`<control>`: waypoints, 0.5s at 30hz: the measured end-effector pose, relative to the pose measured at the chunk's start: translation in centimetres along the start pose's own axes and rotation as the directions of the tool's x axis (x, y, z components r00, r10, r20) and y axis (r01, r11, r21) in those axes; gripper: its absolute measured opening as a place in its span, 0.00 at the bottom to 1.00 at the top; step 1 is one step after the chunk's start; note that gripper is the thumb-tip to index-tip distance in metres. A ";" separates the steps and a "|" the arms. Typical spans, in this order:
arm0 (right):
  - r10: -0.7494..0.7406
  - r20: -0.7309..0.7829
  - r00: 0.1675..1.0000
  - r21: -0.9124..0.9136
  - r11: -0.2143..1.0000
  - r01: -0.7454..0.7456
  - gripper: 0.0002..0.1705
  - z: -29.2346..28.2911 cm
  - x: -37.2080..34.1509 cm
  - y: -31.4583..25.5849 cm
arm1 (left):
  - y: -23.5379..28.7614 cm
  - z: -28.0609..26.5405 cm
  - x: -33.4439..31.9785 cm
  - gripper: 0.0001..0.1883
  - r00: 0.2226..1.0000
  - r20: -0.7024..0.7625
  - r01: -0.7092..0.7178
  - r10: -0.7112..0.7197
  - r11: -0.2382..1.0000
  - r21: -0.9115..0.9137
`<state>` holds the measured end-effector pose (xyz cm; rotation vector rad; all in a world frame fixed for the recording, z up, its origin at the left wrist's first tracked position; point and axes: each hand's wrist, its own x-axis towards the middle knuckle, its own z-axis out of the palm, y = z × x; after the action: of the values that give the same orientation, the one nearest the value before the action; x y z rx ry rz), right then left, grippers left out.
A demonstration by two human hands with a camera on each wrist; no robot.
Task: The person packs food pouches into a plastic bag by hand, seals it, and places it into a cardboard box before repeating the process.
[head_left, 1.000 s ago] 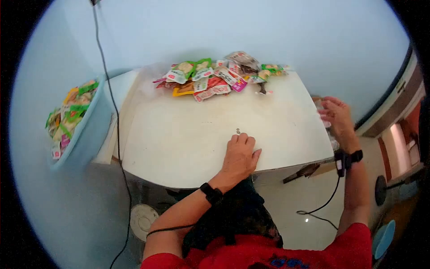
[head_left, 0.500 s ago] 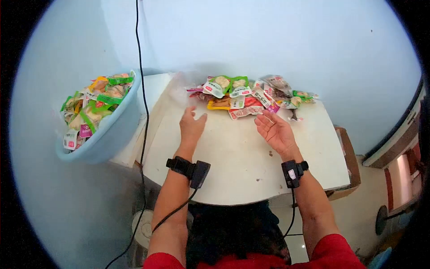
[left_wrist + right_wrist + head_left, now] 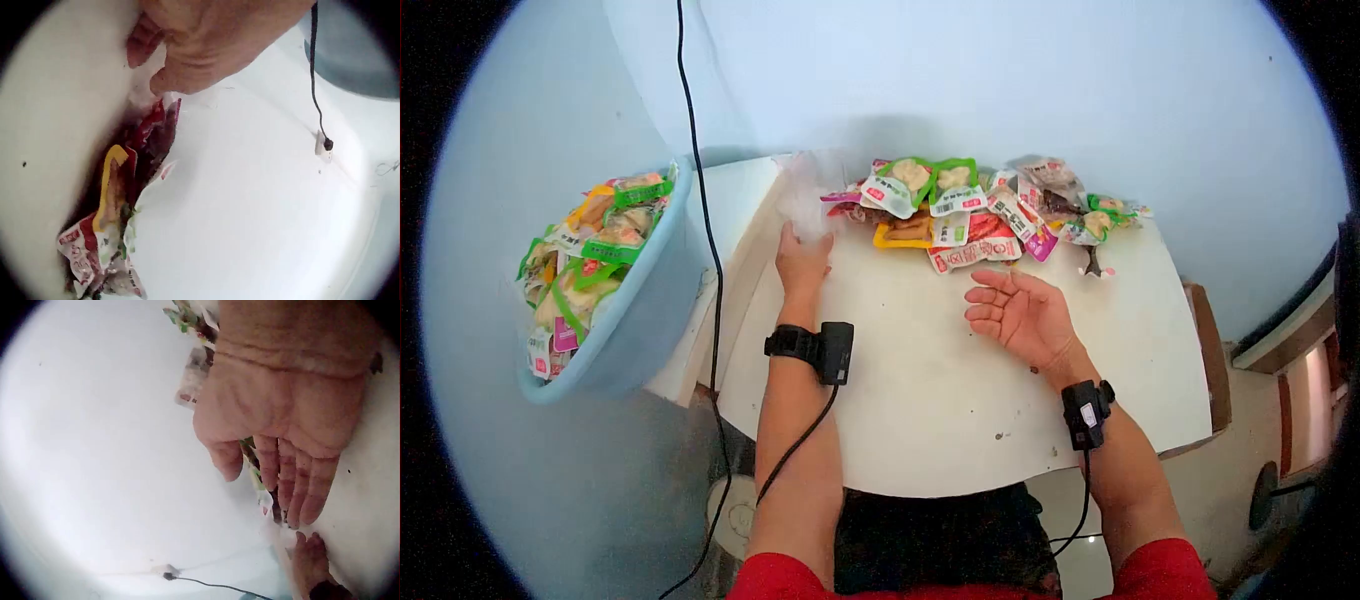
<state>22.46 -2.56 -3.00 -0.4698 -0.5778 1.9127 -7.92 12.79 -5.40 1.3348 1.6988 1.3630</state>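
My left hand (image 3: 803, 262) is at the left end of the table, right at the near edge of a clear plastic bag (image 3: 803, 195). In the left wrist view its thumb and fingers stand apart, with filmy plastic (image 3: 142, 84) showing between and beyond them. My right hand (image 3: 1025, 312) hovers over the middle of the table, palm turned inward, fingers loosely extended and holding nothing. Just beyond it lies a heap of vacuum-sealed snack packets, among them a red-and-white packet (image 3: 972, 254), a yellow-edged packet (image 3: 903, 232) and green-edged packets (image 3: 910, 175).
A light blue basin (image 3: 650, 320) full of similar packets stands at the left, beside the white table (image 3: 900, 400). A black cable (image 3: 705, 190) hangs down in front of it. The wall closes off the back. A cardboard box (image 3: 1208, 350) shows beyond the right edge.
My right hand has come from beyond the table's right edge to its middle. The left hand has moved from the front edge to the plastic bag at the back left. The head view has shifted too.
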 end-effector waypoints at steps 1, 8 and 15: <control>0.014 0.001 1.000 -0.008 1.000 -0.014 0.26 -0.1 0.0 0.1 | -0.4 0.1 0.1 0.25 1.000 -0.015 0.023 -0.023 1.000 -0.017; -0.014 -0.050 0.999 -0.056 0.998 0.011 0.25 -0.2 -0.1 0.0 | -3.6 1.0 2.3 0.09 0.945 -0.307 -0.092 0.111 0.993 0.075; -0.011 -0.055 0.998 -0.049 0.999 0.008 0.25 -0.2 -0.3 0.0 | -5.5 0.7 2.9 0.29 0.562 -0.467 -0.426 0.683 0.723 0.545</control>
<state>22.67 -2.82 -3.20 -0.5488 -0.5902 1.8741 -10.17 15.87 -10.38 1.9079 2.1557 2.1551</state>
